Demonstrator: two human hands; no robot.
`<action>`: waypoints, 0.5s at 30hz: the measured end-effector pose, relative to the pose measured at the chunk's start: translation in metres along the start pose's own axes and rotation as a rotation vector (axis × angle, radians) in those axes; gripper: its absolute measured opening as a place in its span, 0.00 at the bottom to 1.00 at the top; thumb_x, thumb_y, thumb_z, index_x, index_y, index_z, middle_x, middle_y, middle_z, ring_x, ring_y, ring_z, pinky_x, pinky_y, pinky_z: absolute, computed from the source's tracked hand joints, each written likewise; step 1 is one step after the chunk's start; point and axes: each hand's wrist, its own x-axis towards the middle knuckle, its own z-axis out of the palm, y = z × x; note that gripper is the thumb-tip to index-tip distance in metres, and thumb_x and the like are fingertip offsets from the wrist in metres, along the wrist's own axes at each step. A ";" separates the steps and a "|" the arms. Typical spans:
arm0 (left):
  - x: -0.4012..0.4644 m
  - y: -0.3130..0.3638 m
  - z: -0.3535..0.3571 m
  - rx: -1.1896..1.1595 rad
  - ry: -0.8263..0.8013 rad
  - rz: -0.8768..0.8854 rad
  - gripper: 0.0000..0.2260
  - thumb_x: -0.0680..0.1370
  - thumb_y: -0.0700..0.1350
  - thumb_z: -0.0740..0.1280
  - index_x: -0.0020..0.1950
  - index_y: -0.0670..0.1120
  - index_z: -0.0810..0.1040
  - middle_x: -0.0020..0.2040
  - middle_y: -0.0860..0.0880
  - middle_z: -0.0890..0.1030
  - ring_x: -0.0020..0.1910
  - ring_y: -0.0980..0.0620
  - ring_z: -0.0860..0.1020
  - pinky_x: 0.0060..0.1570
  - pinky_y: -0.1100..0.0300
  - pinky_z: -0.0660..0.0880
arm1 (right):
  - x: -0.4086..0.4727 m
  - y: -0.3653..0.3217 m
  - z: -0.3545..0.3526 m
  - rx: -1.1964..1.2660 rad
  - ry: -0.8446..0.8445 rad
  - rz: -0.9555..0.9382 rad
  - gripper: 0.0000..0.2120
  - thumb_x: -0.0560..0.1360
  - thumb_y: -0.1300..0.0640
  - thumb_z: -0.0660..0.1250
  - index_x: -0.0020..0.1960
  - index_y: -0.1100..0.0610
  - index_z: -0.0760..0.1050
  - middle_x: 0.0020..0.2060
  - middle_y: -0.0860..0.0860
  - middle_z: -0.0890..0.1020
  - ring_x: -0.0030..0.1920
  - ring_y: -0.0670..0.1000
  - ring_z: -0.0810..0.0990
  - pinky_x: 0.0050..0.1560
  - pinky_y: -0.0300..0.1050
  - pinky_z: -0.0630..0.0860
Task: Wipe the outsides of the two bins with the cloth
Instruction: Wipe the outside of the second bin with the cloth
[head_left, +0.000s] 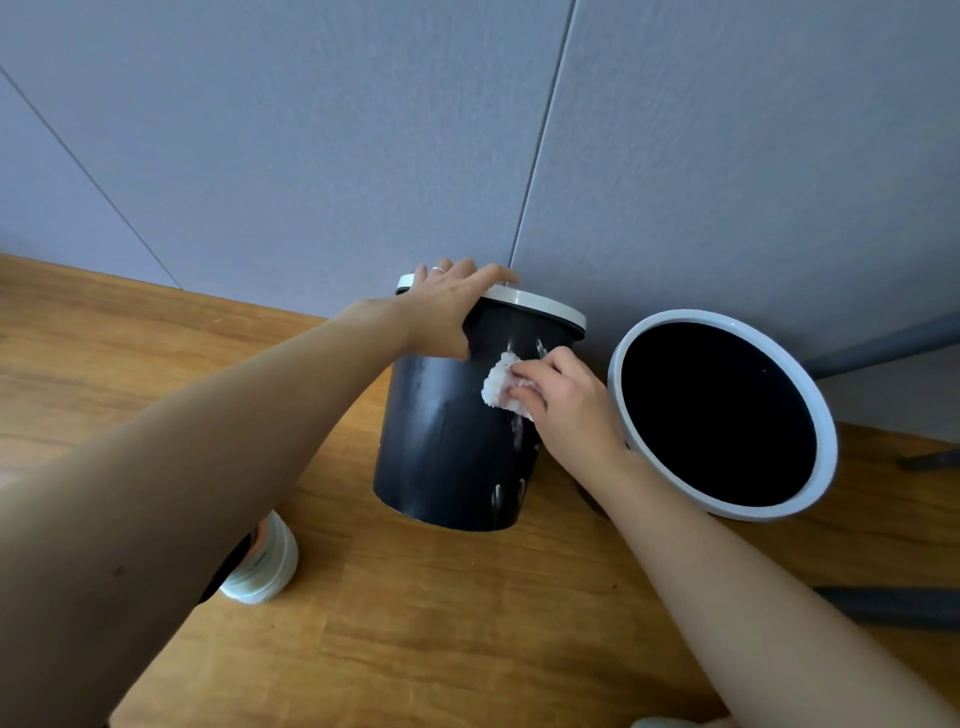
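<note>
The right bin's (724, 415) body is hidden beneath its white-rimmed mouth, while on the wooden floor (467, 597) the left hand (441, 306) grips the smeared dark left bin's (447, 441) rim and the right hand (566, 400) clutches the white cloth (498, 382) against its side.

I have a single wide-angle view from the camera on the person's head, looking forward and steeply down over both forearms. It sits close above the wooden floor (467, 623) and faces the grey wall (363, 130), whose panel seams bend toward the frame edges. No second view shares this scene.
</note>
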 end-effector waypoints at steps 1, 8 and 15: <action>0.000 0.003 0.000 0.030 -0.009 0.001 0.39 0.66 0.46 0.74 0.71 0.60 0.59 0.53 0.50 0.66 0.53 0.46 0.64 0.58 0.50 0.61 | 0.002 0.000 -0.001 -0.005 -0.001 -0.003 0.11 0.77 0.59 0.68 0.58 0.59 0.80 0.45 0.55 0.75 0.45 0.54 0.76 0.42 0.51 0.78; -0.003 -0.002 -0.003 -0.068 -0.030 -0.001 0.38 0.64 0.47 0.77 0.68 0.62 0.63 0.52 0.49 0.70 0.55 0.46 0.66 0.62 0.45 0.62 | 0.015 -0.003 -0.004 0.037 0.121 0.055 0.10 0.76 0.60 0.69 0.57 0.59 0.81 0.45 0.56 0.76 0.45 0.57 0.77 0.43 0.51 0.76; -0.003 0.001 -0.004 -0.048 -0.020 0.035 0.39 0.65 0.45 0.78 0.71 0.57 0.64 0.58 0.49 0.71 0.57 0.44 0.66 0.62 0.48 0.64 | 0.031 -0.001 -0.009 0.062 0.184 0.132 0.09 0.76 0.58 0.69 0.55 0.58 0.82 0.46 0.56 0.77 0.46 0.59 0.77 0.46 0.52 0.75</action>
